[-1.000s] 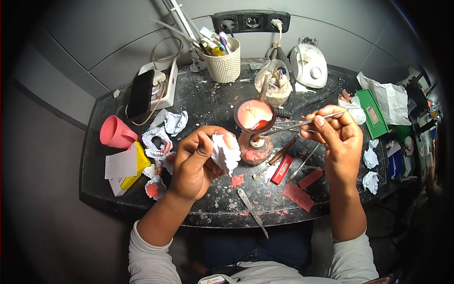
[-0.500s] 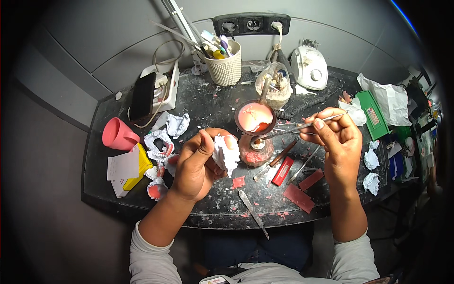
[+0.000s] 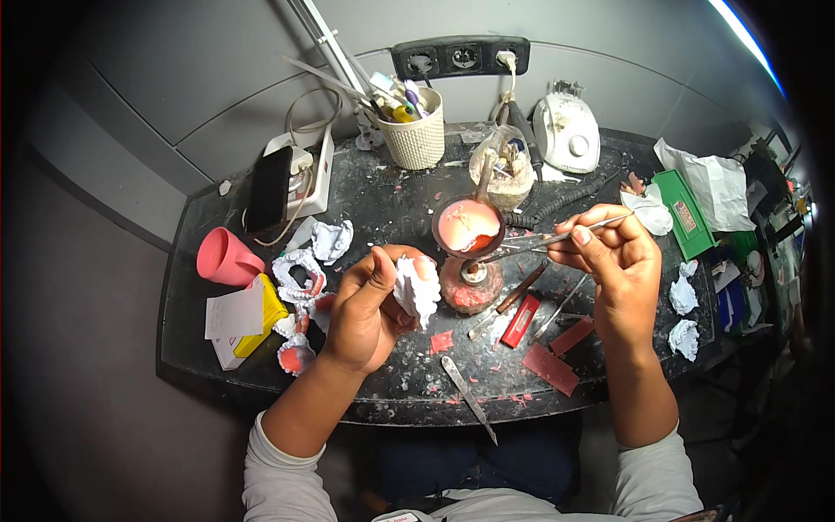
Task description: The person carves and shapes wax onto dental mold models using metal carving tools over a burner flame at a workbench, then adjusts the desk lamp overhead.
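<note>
My left hand point(image 3: 370, 309) grips a white plaster dental cast point(image 3: 417, 291) above the dark worktop point(image 3: 391, 391). My right hand point(image 3: 613, 257) pinches a thin metal wax instrument point(image 3: 539, 241). Its tip reaches left to the wick of a small burner point(image 3: 470, 283) with wax-stained sides. Just behind the burner stands a round bowl of pink wax point(image 3: 468, 224). The cast sits a little left of the burner, apart from it.
Red wax strips point(image 3: 550, 368), a knife point(image 3: 467, 398) and spare metal tools point(image 3: 513, 296) lie near the front edge. More plaster casts point(image 3: 300, 270), a pink cup point(image 3: 224, 257), yellow box point(image 3: 257, 326), phone point(image 3: 268, 189), tool basket point(image 3: 417, 135) and white machine point(image 3: 565, 132) surround them.
The instrument tip in my right hand has come down from the wax bowl to the burner's wick. My left hand keeps the cast nearly still.
</note>
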Demonstrator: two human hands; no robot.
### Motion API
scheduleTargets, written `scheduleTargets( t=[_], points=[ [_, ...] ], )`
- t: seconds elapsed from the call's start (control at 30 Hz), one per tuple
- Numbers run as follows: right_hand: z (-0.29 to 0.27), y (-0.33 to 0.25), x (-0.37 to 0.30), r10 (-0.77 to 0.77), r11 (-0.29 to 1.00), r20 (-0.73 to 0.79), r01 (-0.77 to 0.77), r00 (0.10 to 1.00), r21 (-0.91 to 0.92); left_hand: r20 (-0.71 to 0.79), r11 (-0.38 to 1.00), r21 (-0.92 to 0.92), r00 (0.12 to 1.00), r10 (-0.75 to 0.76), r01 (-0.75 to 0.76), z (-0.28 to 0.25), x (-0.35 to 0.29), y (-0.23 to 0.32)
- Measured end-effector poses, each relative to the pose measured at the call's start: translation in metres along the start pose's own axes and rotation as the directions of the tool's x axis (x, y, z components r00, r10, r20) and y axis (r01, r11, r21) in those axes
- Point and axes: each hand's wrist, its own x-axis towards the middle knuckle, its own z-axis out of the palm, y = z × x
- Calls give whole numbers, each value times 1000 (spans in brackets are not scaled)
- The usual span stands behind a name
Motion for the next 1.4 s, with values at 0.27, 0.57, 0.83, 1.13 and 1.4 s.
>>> scheduleTargets(
  t=[0.27,0.57,0.83,1.13,1.4],
  points=[
    [2,2,0,-10,1000,29,9,1000,9,13,998,-62,1000,-5,6,-3,0,2],
    [-13,-4,6,207,955,229,-247,951,162,-6,999,-45,1000,-6,6,-2,-1,4],
    [-18,-9,10,-162,987,73,161,984,29,-102,1000,-13,995,24,-25,12,-1,7],
    [-6,2,6,-222,973,75,227,972,-53,-7,998,-68,1000,-4,3,-3,-1,4],
    [-2,4,4,-187,979,63,191,980,-77,-24,999,-46,1000,-4,3,-2,-2,3]
  ],
)
